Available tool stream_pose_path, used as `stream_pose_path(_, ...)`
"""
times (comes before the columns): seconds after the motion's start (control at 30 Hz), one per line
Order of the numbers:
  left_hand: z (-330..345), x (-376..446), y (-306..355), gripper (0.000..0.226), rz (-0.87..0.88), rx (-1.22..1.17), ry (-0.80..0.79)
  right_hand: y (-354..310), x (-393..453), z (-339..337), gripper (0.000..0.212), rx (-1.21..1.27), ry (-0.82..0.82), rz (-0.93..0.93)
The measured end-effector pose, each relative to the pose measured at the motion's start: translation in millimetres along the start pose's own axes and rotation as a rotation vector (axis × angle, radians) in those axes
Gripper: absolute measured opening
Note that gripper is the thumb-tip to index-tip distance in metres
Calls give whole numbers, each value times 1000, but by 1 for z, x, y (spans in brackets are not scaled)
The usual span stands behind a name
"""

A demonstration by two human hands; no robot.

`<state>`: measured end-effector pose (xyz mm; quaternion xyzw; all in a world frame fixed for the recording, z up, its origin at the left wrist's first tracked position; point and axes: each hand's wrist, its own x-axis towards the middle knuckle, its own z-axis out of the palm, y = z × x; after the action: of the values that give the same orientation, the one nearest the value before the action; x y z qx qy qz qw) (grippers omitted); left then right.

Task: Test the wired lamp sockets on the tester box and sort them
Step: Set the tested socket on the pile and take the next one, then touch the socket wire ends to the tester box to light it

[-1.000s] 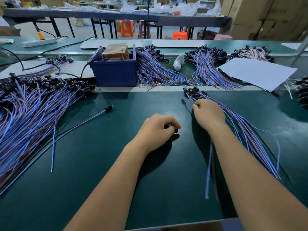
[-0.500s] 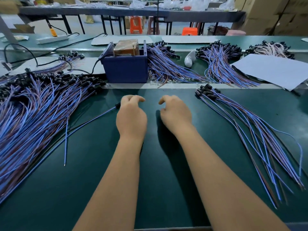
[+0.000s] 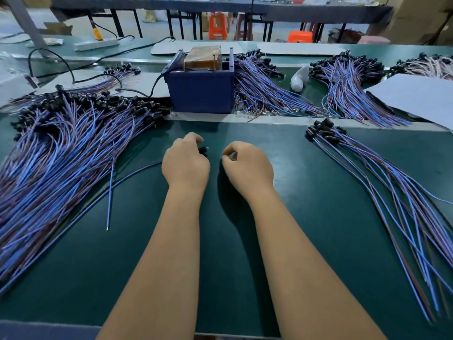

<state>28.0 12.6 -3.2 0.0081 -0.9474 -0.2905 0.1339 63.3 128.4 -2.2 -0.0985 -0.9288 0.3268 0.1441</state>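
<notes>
Socket in hand, coming up to the tester

We see both hands now in mid-bench, away from the right bundle (image 3: 367, 173); left hand (image 3: 185, 163) grips a black socket (image 3: 203, 150), its wire (image 3: 98, 200) trailing left; right hand (image 3: 247, 165) pinches thumb to finger, on what we cannot tell; blue tester box (image 3: 201, 94) just beyond; test likely next.

A long dark table (image 3: 318, 14) on black legs crosses the back; 2 orange stools (image 3: 217, 25) stand beneath it; cardboard boxes (image 3: 416, 18) stack at right; pale floor (image 3: 81, 23).
</notes>
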Motion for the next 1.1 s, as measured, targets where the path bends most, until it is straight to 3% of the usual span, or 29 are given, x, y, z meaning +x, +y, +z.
stream_pose_path(0.1,4,-2,2,49,45,-135,52,0,0,-1,21,-8,-4,-14)
stream_pose_path(0.3,6,-5,17,41,54,-738,97,1,2,1,22,-4,7,-11)
stream_pose_path(0.4,4,-9,27,31,-61,-1101,-43,2,4,-2,25,231,59,54)
stream_pose_path(0.53,0,-13,35,37,-56,-1487,-366,-2,5,-9,26,798,89,201)
stream_pose_path(0.67,-8,-17,36,48,-20,-1594,-661,-3,7,-17,31,1166,32,281)
stream_pose_path(0.87,-16,-20,33,49,-22,-1582,-786,9,11,-25,14,1355,105,305)
stream_pose_path(1.0,-17,-17,30,49,-80,-1558,-769,13,13,-24,21,1447,120,315)
stream_pose_path(1.1,-7,-10,28,52,-222,-1393,-595,13,13,-27,13,1583,71,288)
